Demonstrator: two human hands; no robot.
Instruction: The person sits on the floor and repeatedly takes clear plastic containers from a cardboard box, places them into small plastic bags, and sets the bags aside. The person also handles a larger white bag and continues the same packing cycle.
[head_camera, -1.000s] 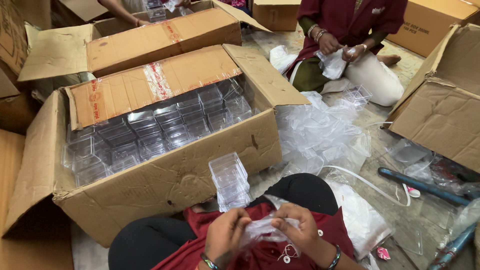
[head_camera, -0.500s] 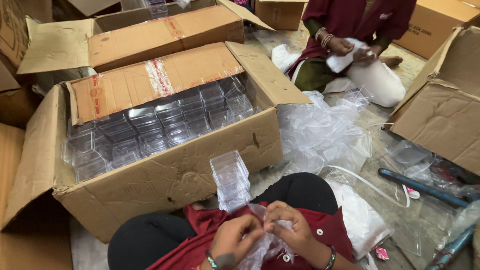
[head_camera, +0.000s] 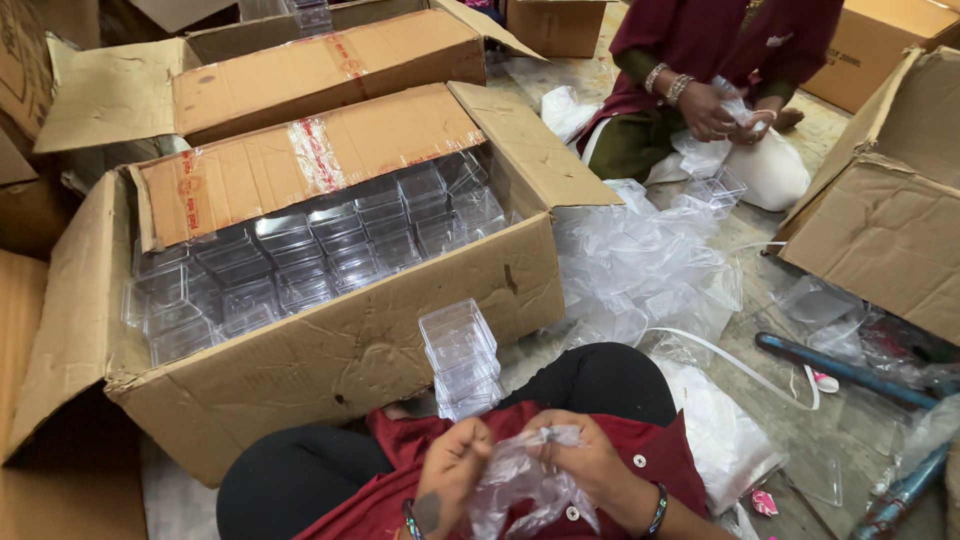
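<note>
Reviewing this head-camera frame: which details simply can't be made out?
- Head view: what the clear plastic bag holds; its crumpled folds hide it.
- Left hand: blurred, lower part cut off by the bottom edge.
- Right hand: fingertips hidden behind the bag.
- Cardboard box: lower container layers hidden by its wall.

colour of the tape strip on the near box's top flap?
Clear tape with red print on the brown flap; head view.
</note>
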